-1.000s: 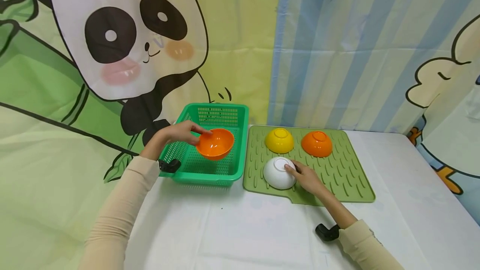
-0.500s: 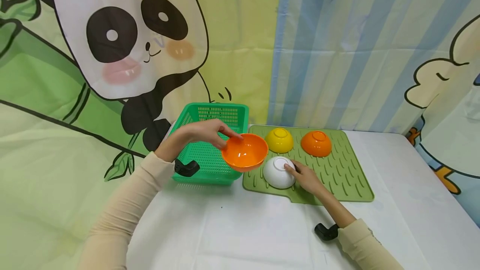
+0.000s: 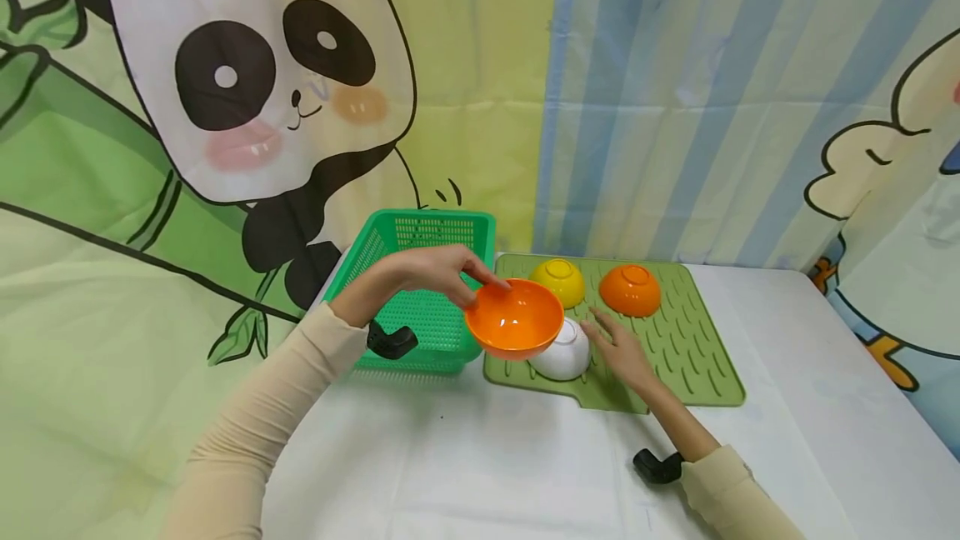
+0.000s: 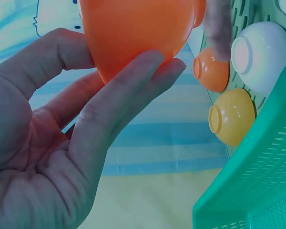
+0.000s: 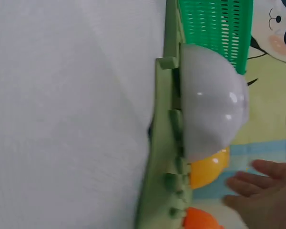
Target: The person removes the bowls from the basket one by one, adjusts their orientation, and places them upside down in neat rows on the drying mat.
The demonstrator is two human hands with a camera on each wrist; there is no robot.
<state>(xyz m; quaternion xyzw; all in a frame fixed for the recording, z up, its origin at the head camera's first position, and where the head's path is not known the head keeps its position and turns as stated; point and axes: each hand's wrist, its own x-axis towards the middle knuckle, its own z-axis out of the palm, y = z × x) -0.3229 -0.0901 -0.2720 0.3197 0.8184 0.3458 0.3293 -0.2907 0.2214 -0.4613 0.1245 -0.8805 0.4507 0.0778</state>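
Observation:
My left hand pinches the rim of an orange bowl, held open side up in the air before the mat. In the left wrist view, thumb and fingers grip that bowl from both sides. Upside down on the green mat lies a white bowl, partly hidden behind the held one. My right hand hovers just right of the white bowl, fingers spread and apart from it; the right wrist view shows the gap between hand and white bowl.
An upturned yellow bowl and a second orange bowl stand at the back of the mat. A green plastic basket adjoins the mat's left side. White cloth covers the table; a printed curtain hangs behind.
My left hand has carried the orange bowl from over the basket rightward to the mat. The right hand has let go of the white bowl, which stays upside down on the mat.

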